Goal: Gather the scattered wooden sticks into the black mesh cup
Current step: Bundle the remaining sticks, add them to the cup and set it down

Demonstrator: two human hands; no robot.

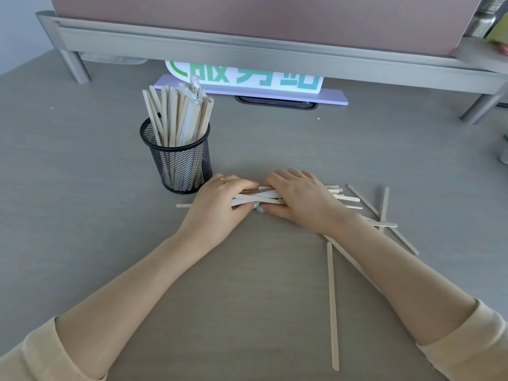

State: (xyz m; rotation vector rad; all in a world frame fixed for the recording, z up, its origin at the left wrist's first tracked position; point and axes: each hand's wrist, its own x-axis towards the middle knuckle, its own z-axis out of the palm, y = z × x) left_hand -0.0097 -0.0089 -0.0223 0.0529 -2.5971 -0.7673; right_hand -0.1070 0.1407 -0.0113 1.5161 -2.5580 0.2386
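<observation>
Loose stick (332, 306) | hands (220, 204) (299, 199) gripping bundle (258, 198) | sign (247, 78) text cropped, unreadable

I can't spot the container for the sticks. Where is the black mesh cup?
In the head view, the black mesh cup stands left of centre on the grey table, just beyond the left hand, already holding many sticks.

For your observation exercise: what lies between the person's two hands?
In the head view, a bundle of wooden sticks bridges the gap between the left hand and the right hand, both closed around it on the table.
</observation>
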